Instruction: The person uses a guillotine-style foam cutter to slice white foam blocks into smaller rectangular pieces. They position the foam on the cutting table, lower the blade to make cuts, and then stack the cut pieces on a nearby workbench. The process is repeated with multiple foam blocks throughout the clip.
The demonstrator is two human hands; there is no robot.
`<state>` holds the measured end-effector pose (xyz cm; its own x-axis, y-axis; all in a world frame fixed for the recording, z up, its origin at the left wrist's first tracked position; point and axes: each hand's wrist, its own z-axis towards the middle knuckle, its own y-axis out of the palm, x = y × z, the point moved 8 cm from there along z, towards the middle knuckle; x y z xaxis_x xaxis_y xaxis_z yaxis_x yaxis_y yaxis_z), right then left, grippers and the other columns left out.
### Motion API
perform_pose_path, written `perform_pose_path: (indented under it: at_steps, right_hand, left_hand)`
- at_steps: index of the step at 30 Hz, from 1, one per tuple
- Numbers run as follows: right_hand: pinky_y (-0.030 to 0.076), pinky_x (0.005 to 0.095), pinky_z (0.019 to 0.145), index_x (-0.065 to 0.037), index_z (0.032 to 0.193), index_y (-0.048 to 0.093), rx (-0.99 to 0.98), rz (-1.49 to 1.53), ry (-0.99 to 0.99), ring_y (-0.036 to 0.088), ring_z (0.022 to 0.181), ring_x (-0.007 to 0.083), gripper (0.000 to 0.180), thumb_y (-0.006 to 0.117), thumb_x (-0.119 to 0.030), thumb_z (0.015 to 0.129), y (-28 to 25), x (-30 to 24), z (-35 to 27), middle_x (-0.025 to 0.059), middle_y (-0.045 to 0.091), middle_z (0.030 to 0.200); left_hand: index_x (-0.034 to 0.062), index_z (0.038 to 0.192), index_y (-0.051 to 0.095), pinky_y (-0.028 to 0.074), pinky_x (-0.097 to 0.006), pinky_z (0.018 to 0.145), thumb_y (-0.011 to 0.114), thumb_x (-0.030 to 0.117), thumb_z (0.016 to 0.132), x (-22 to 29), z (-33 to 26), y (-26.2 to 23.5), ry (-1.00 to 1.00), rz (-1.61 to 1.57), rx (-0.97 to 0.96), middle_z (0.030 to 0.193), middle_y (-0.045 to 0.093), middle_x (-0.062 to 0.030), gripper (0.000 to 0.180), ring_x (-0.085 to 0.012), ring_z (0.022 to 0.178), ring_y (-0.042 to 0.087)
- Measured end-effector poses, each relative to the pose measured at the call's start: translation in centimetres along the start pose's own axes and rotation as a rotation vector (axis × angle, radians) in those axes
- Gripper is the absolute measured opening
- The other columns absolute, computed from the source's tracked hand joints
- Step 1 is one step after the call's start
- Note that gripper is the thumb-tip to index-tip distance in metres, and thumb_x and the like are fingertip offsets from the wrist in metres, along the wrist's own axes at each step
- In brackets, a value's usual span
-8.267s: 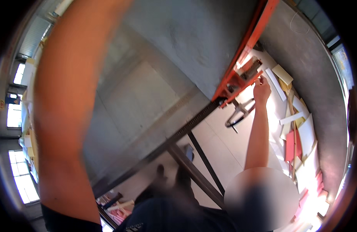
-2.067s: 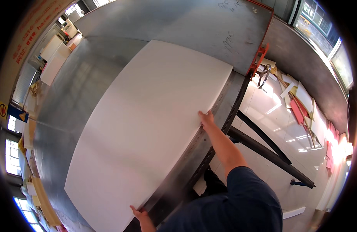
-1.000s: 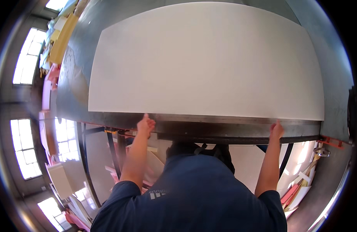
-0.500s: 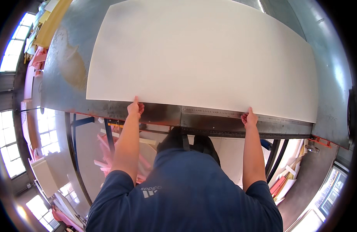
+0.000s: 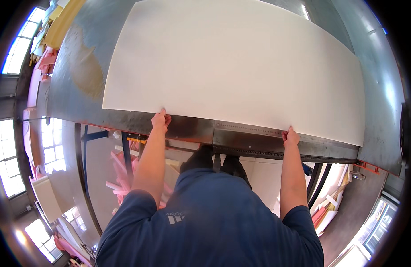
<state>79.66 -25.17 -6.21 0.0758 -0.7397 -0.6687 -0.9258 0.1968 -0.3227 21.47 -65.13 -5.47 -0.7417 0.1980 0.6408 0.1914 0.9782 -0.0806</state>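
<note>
A large white sheet [image 5: 232, 66], smooth and thin at its edge, lies flat on a grey metal table [image 5: 74, 100]. Its near edge runs beside a ruled metal strip [image 5: 254, 129] set along the table's front. My left hand [image 5: 161, 120] pinches this edge left of the middle, thumb on top and fingers curled below. Farther right, my right hand [image 5: 291, 136] grips the same edge in the same way. Both forearms reach forward, well apart. The fingertips under the sheet are partly hidden.
Pink and white offcuts [image 5: 120, 171] lie below the table at the left, with more scraps [image 5: 328, 207] at the right. Yellow and pink blocks [image 5: 58, 31] are stacked past the table's left side. Dark legs [image 5: 316, 182] stand under the front edge.
The whole view has tilted slightly, its left side higher and its right side lower. Both hands keep their hold on the sheet's near edge; any sliding of the sheet is too slight to tell.
</note>
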Motion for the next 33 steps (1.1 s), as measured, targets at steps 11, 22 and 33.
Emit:
perform_pose_path:
  at_steps: [11,22,33]
  right_hand:
    - [0.060,0.0305,0.063,-0.002,0.096,0.062,-0.084,0.090,-0.007,0.063,0.069,0.0180,0.027,0.062,-0.029,0.096,0.1,0.6,2.0,0.0078,0.063,0.082]
    - [0.058,0.0277,0.059,-0.007,0.091,0.060,-0.061,0.050,0.035,0.060,0.065,0.0154,0.029,0.063,-0.034,0.096,-0.4,0.2,2.2,0.0034,0.061,0.075]
    - [0.050,0.0235,0.051,-0.008,0.090,0.052,-0.263,-0.343,-0.013,0.058,0.059,0.0155,0.044,0.045,-0.051,0.098,-0.4,-1.5,3.4,0.0036,0.055,0.069]
  left_hand:
    - [0.0060,0.082,0.058,0.054,-0.032,0.055,0.065,0.027,0.095,-0.5,-0.2,-0.3,0.044,-0.056,0.025,0.072,0.062,-0.0056,0.026,-0.0166,0.059,0.060]
    - [0.0043,0.080,0.059,0.052,-0.028,0.052,0.065,0.023,0.095,-1.0,0.1,0.6,0.052,-0.104,0.025,0.071,0.061,-0.0052,0.025,-0.0153,0.056,0.058]
    - [0.0062,0.088,0.071,0.053,-0.045,0.079,0.066,0.038,0.083,-4.8,-7.1,-1.9,0.495,0.586,0.076,0.090,0.069,-0.0179,0.033,-0.0348,0.090,0.067]
